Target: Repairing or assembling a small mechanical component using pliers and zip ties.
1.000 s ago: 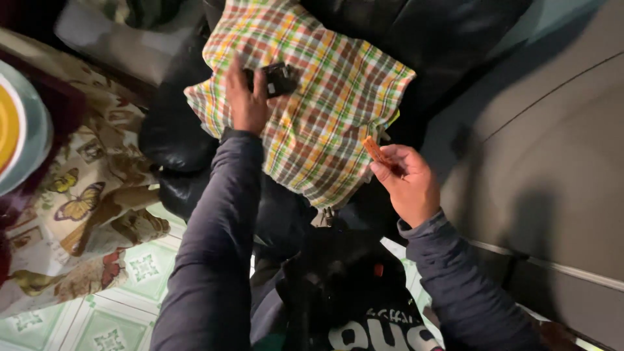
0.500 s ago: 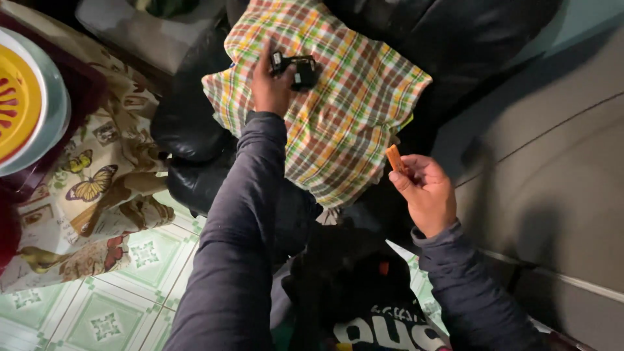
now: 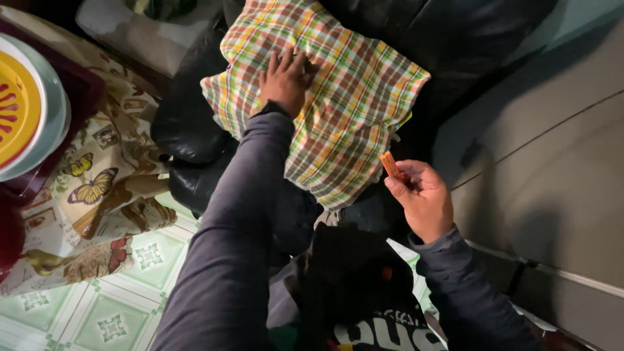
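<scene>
Two hands working: left hand (image 3: pixel 283 79) now lying flat, fingers spread, on checked multicolour cloth cushion (image 3: pixel 338 110); small black object no longer showing. Right hand (image 3: pixel 422 198) still pinching small orange stick (image 3: pixel 390 165) beside cushion edge.

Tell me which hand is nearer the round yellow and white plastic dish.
Left. The left hand lies flat on the multicoloured plaid cloth bag, nearer the round yellow and white plastic dish. The right hand, pinching a small orange piece, is farther away.

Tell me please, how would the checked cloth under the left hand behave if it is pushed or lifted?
The checked cloth drapes over the black seat, so it is probably floppy and light. Under the flat left hand it would likely slide or bunch rather than keep its shape.
</scene>
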